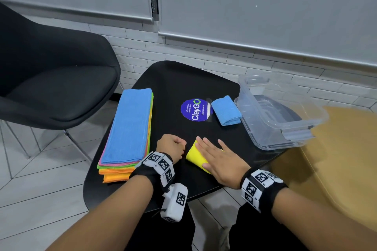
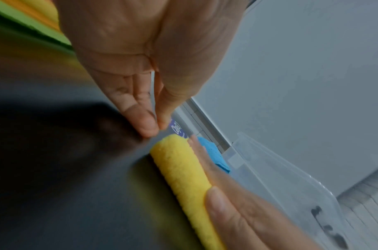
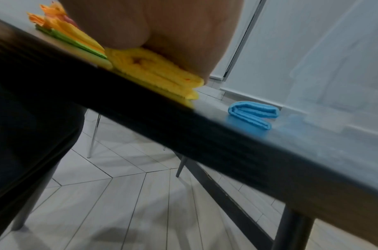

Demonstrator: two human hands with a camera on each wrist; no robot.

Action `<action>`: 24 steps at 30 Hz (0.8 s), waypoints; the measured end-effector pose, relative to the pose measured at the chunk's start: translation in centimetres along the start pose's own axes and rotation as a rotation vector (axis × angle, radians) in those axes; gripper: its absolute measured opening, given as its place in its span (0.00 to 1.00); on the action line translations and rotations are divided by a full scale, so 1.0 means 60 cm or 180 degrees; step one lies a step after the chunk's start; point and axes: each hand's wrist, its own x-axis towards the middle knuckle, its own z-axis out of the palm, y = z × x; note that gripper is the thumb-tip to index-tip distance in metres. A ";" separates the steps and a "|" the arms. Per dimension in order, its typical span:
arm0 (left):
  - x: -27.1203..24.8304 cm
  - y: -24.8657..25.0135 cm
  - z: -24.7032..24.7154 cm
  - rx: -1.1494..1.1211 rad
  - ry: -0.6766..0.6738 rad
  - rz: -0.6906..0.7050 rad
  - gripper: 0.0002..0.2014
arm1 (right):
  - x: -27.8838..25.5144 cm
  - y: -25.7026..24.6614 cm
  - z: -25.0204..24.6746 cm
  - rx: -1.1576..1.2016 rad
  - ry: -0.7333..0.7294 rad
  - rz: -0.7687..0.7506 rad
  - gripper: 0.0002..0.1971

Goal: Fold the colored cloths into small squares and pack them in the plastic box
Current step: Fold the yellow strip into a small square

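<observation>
While the flat right hand (image 1: 221, 162) presses the folded yellow microfibre cloth (image 1: 194, 154) at lower centre, the clear plastic box (image 1: 285, 108) at right holds no cloth.
Two folded — small blue cloth square (image 1: 226, 110) waits beside the box; tall multicoloured stack (image 1: 127, 130) left unfolded. Left hand (image 1: 172, 146) loosely curled, gripping nothing — glossy black table (image 1: 173, 79), black chair (image 1: 53, 71) upper left, pale tiled floor.

Your head camera is looking steeply down at the desk (image 1: 173, 79) from above. Your left wrist camera is sitting close behind the fingers (image 2: 140, 121), aiming along the desktop. Your right wrist camera is peering up from below the desk edge. All three are sharing the yellow cloth (image 1: 194, 154) and the folded blue cloth (image 1: 226, 110).
</observation>
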 end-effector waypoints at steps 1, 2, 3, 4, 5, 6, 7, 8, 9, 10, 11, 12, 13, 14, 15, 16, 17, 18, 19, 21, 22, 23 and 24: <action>0.003 -0.004 0.001 0.0130 0.0104 0.0068 0.09 | 0.001 -0.002 0.003 0.0093 -0.0073 0.0043 0.35; 0.005 -0.008 0.001 0.0353 0.0169 0.0157 0.08 | 0.002 -0.006 0.004 0.0154 -0.0095 0.0101 0.36; 0.005 -0.011 0.002 0.0605 0.0203 0.0261 0.07 | 0.003 -0.011 0.007 0.0156 -0.0083 0.0156 0.36; 0.003 -0.013 0.002 0.0860 0.0211 0.0363 0.08 | 0.003 -0.016 0.009 0.0156 -0.0071 0.0211 0.36; 0.002 -0.015 0.003 0.1126 0.0181 0.0450 0.09 | 0.004 -0.018 0.012 0.0170 -0.0090 0.0267 0.37; 0.000 -0.015 0.003 0.1378 0.0138 0.0518 0.12 | 0.005 -0.020 0.011 0.0198 -0.0125 0.0326 0.38; 0.000 -0.015 0.003 0.1583 0.0076 0.0557 0.14 | 0.008 -0.022 0.009 0.0259 -0.0180 0.0411 0.40; -0.002 -0.014 0.003 0.1731 0.0018 0.0587 0.17 | 0.012 -0.024 0.006 0.0325 -0.0217 0.0514 0.41; -0.004 -0.013 0.003 0.1844 -0.0043 0.0598 0.19 | 0.018 -0.025 0.001 0.0377 -0.0220 0.0623 0.42; -0.006 -0.014 0.003 0.1938 -0.0111 0.0615 0.21 | 0.025 -0.026 -0.003 0.0412 -0.0227 0.0723 0.41; -0.008 -0.015 0.003 0.2018 -0.0180 0.0637 0.22 | 0.031 -0.027 -0.009 0.0471 -0.0255 0.0797 0.38; -0.011 -0.017 0.002 0.2088 -0.0257 0.0652 0.24 | 0.034 -0.028 -0.017 0.0564 -0.0279 0.0849 0.34; -0.013 -0.018 0.001 0.2147 -0.0325 0.0670 0.25 | 0.034 -0.028 -0.024 0.0670 -0.0243 0.0871 0.31; -0.014 -0.019 -0.001 0.2190 -0.0390 0.0684 0.26 | 0.030 -0.027 -0.032 0.0731 -0.0162 0.0855 0.30; -0.014 -0.019 -0.004 0.2231 -0.0457 0.0700 0.27 | 0.023 -0.026 -0.041 0.0711 -0.0064 0.0780 0.30; -0.014 -0.017 -0.006 0.2281 -0.0527 0.0711 0.28 | 0.014 -0.024 -0.048 0.0612 0.0019 0.0665 0.30; -0.014 -0.015 -0.008 0.2361 -0.0591 0.0726 0.29 | 0.003 -0.020 -0.054 0.0483 0.0066 0.0532 0.29; -0.013 -0.012 -0.009 0.2474 -0.0643 0.0737 0.31 | -0.007 -0.015 -0.058 0.0363 0.0053 0.0401 0.29; -0.011 -0.009 -0.010 0.2600 -0.0672 0.0742 0.32 | -0.016 -0.010 -0.061 0.0253 0.0010 0.0279 0.29; -0.007 -0.004 -0.010 0.2819 -0.0669 0.0733 0.34 | -0.029 0.001 -0.057 0.0136 -0.0048 0.0047 0.29; -0.005 -0.004 -0.009 0.2901 -0.0664 0.0718 0.35 | -0.033 0.005 -0.051 0.0056 -0.0063 -0.0111 0.28; -0.003 -0.004 -0.008 0.2961 -0.0679 0.0692 0.36 | -0.035 0.007 -0.043 -0.0090 -0.0155 -0.0226 0.28; 0.000 -0.006 -0.007 0.2996 -0.0721 0.0649 0.36 | -0.038 0.005 -0.034 -0.0180 -0.0320 -0.0165 0.29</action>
